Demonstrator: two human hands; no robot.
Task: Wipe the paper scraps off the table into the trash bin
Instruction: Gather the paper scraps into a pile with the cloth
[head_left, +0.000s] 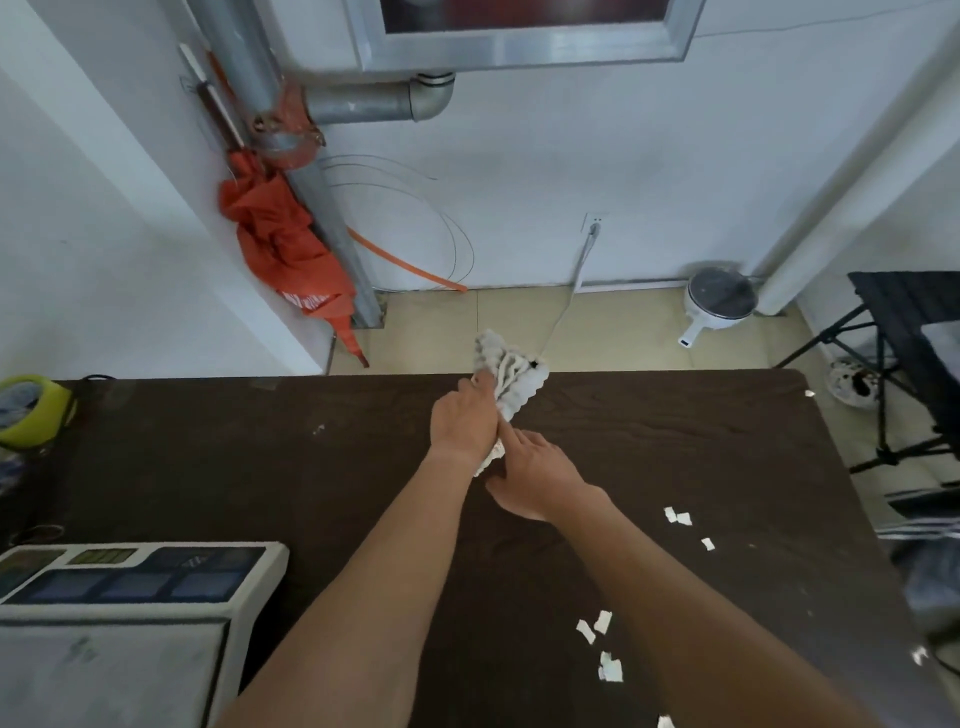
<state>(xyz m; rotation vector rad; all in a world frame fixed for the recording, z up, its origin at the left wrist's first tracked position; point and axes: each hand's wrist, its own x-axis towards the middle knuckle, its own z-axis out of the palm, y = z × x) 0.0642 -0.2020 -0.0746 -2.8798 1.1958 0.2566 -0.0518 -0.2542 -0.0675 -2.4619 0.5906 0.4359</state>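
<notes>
Head-camera view, looking down on a dark brown tabletop (260, 467). At the far left edge I see a lime-green round container (31, 410). Nearer, at the lower left, a white weighing scale (130, 587) with a keypad sits on the tabletop. Behind these, an orange cloth (280, 249) hangs by a grey pipe (322, 208) against the wall.

At centre, close to the tabletop's far edge, the left hand (465, 421) has its fingers curled round a white ribbed rag (514, 379), whose upper end reaches past that edge. Just right of it, the right hand (537, 478) lies palm down, its index finger straight against the rag's lower end. Its other fingers are hidden, so I cannot tell whether it grips.

Right of the hands, small white paper scraps (678, 517) lie scattered on the tabletop, apart from the rag, with more towards the near right corner. On the floor beyond stand a white round appliance (719, 301) and, far right, a black folding chair (909, 338).
</notes>
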